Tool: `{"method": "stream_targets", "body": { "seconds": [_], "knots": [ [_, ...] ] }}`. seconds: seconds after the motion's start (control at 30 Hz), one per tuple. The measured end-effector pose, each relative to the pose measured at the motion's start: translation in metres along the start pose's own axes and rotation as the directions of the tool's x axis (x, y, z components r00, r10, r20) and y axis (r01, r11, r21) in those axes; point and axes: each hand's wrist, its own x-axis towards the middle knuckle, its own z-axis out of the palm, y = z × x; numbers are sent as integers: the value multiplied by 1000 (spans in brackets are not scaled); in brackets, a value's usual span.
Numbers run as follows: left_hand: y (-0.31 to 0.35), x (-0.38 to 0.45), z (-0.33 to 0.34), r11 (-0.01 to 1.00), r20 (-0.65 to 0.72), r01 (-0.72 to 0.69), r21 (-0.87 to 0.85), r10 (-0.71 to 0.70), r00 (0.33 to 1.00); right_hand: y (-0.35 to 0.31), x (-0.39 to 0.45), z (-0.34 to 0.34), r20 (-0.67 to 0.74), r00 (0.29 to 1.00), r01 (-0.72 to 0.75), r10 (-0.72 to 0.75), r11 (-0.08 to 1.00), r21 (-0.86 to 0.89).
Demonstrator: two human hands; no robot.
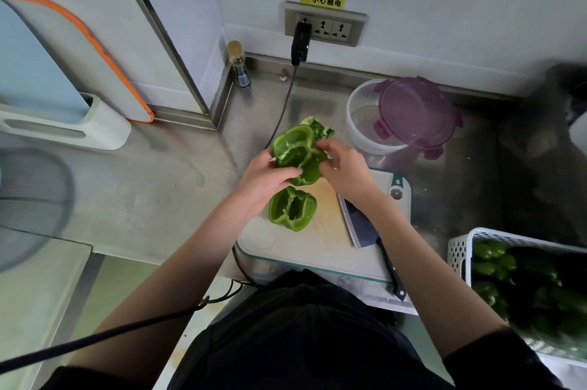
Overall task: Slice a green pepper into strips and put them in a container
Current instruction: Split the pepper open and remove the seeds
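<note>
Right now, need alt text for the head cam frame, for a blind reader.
Both hands, left hand and right hand, hold a halved green pepper above a cutting board, where the other pepper half and a cleaver lie. An open clear container stands behind.

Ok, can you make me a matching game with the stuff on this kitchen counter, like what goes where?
Things:
1. pepper half
2. knife
3. purple lid
4. small bottle

Places:
A. leaning on the clear container
B. in the corner by the wall
C. cut side up on the cutting board
D. flat on the board's right side

Pairs: 1-C, 2-D, 3-A, 4-B
</note>
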Motion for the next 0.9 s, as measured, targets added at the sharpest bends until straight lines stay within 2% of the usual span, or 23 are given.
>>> {"method": "stream_targets", "body": {
  "seconds": [0.13, 0.3, 0.47, 0.6, 0.67, 0.73, 0.8, 0.83, 0.9],
  "knots": [
    [-2, -5, 4, 999, 29, -10, 50, 9, 1000, 0, 1, 2, -53, 997, 38, -48, 982, -186],
    [-5, -2, 5, 998, 8, -45, 48, 45, 999, -3, 2, 2, -23, 999, -27, 25, 997, -79],
    [-8, -4, 13, 969, -67, -135, 205, 151, 986, -2, 1, 10, -113, 994, -44, 14, 963, -267],
    [-10, -8, 22, 957, -79, -187, 222, 209, 975, -8, 0, 13, -119, 992, -89, 41, 898, -430],
    [-10, -9, 25, 948, -89, -214, 233, 240, 967, -9, 2, 16, -140, 989, -110, 52, 889, -445],
    [-10, -6, 22, 960, -121, -196, 200, 223, 967, -5, 5, 11, -100, 993, -86, 58, 948, -306],
    [-10, 0, 14, 983, -147, -150, 110, 165, 975, 5, 7, 2, -70, 990, -125, 122, 991, -41],
    [-9, 2, 9, 989, -160, -127, 75, 137, 978, 9, 8, -2, -94, 982, -155, 162, 985, 79],
    [-8, 4, 1, 996, -162, -93, 0, 92, 983, 18, 14, -10, -130, 969, -189, 212, 968, 167]
  ]
}}
